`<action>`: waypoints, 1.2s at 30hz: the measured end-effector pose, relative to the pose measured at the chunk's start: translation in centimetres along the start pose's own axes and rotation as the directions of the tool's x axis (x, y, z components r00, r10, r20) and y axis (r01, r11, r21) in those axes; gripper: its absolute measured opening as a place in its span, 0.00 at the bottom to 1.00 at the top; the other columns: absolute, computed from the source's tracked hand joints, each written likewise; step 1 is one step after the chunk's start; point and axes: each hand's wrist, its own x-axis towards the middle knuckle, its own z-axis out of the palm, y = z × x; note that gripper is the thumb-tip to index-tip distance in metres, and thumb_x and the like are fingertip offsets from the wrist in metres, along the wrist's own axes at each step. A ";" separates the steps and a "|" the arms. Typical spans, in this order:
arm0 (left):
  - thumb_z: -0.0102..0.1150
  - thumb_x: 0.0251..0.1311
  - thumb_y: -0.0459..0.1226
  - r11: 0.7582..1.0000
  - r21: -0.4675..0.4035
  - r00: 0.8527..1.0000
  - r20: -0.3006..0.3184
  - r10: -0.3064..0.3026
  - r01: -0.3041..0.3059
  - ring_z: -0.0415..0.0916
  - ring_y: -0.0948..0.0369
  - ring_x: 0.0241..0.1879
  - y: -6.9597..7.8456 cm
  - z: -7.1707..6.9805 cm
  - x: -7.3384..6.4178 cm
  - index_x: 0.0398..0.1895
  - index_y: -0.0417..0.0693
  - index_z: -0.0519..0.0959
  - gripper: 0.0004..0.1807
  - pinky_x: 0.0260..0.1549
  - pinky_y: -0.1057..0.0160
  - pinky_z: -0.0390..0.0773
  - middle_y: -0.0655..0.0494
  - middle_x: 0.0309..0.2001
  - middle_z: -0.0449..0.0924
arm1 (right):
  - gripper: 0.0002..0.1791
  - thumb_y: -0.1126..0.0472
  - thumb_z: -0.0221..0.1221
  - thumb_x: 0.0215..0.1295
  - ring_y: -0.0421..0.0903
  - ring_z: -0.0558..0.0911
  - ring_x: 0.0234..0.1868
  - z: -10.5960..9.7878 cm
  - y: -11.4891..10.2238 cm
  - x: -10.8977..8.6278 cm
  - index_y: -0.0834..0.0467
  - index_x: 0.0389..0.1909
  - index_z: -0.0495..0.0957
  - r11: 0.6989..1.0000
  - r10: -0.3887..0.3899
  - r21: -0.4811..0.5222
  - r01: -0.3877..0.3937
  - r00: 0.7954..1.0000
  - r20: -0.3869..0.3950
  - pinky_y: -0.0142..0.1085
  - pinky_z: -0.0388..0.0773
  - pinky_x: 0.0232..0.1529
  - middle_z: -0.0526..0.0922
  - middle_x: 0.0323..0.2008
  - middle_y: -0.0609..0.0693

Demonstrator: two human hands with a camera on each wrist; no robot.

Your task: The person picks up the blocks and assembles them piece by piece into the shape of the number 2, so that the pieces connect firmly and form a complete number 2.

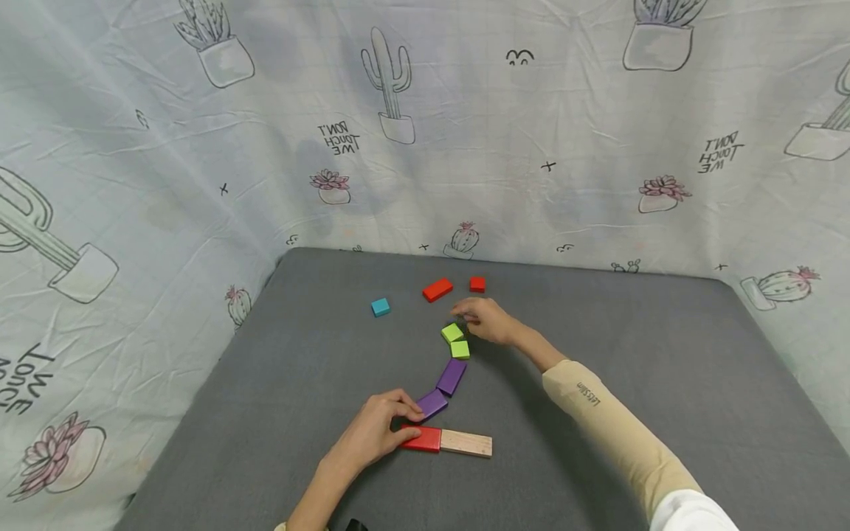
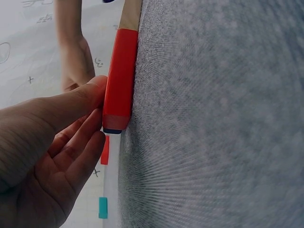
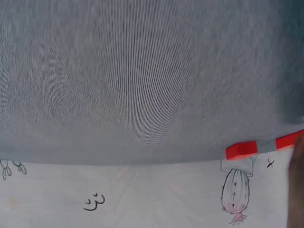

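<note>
In the head view my left hand (image 1: 378,428) has its thumb on a red block (image 1: 423,439) and its index fingertip on the left end of a purple block (image 1: 432,405). The left wrist view shows the thumb against the red block (image 2: 119,76), with the other fingers fairly straight. A plain wooden block (image 1: 466,443) adjoins the red one. Another purple block (image 1: 451,377) and two lime-green blocks (image 1: 452,333) curve away from there. My right hand (image 1: 488,321) hovers just beyond the green blocks, fingers loosely bent, holding nothing visible.
Farther back on the grey table (image 1: 299,354) lie a longer red block (image 1: 437,290), a small red block (image 1: 477,284) and a small blue block (image 1: 381,307). A printed cactus cloth (image 1: 465,96) hangs behind the table's far edge.
</note>
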 end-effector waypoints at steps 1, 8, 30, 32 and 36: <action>0.73 0.47 0.32 1.000 0.000 1.000 0.000 0.000 0.000 0.79 0.63 0.41 0.0 0.0 0.0 0.35 0.44 0.87 0.10 0.45 0.61 0.79 0.64 0.37 0.80 | 0.17 0.78 0.55 0.59 0.57 0.79 0.48 -0.1 0.2 0.1 0.71 0.51 0.78 1.000 0.023 -0.021 -0.024 0.999 -0.043 0.42 0.80 0.43 0.77 0.52 0.67; 0.73 0.48 0.33 1.000 -0.004 1.000 0.014 0.002 -0.002 0.78 0.63 0.41 -0.2 0.1 -0.1 0.35 0.44 0.87 0.09 0.46 0.62 0.79 0.64 0.37 0.79 | 0.29 0.66 0.58 0.66 0.67 0.59 0.66 0.3 2.8 1.0 0.71 0.65 0.63 0.926 0.360 -0.021 -0.378 0.897 -0.257 0.59 0.60 0.63 0.63 0.63 0.73; 0.73 0.48 0.33 1.000 0.009 1.000 0.013 0.011 -0.011 0.78 0.64 0.41 -0.2 0.0 -0.4 0.34 0.44 0.87 0.09 0.45 0.63 0.79 0.64 0.36 0.79 | 0.14 0.67 0.66 0.57 0.63 0.76 0.43 3.1 2.6 3.3 0.71 0.42 0.80 0.796 0.524 0.073 -0.601 0.624 -0.580 0.49 0.73 0.47 0.80 0.40 0.68; 0.73 0.48 0.33 1.000 0.011 1.000 0.013 0.008 -0.008 0.78 0.64 0.41 -0.3 0.0 -0.3 0.34 0.44 0.87 0.09 0.45 0.62 0.79 0.64 0.36 0.79 | 0.12 0.69 0.66 0.55 0.62 0.78 0.41 2.7 2.7 3.3 0.72 0.38 0.77 0.804 0.518 0.069 -0.590 0.640 -0.568 0.48 0.75 0.45 0.80 0.37 0.67; 0.73 0.48 0.33 1.000 0.010 1.000 0.010 0.002 -0.002 0.78 0.64 0.41 -0.4 -0.2 -0.3 0.34 0.44 0.87 0.09 0.45 0.62 0.79 0.64 0.36 0.79 | 0.13 0.70 0.65 0.52 0.60 0.79 0.39 1.9 3.1 3.3 0.71 0.39 0.78 0.829 0.506 0.097 -0.551 0.662 -0.553 0.47 0.76 0.43 0.82 0.36 0.66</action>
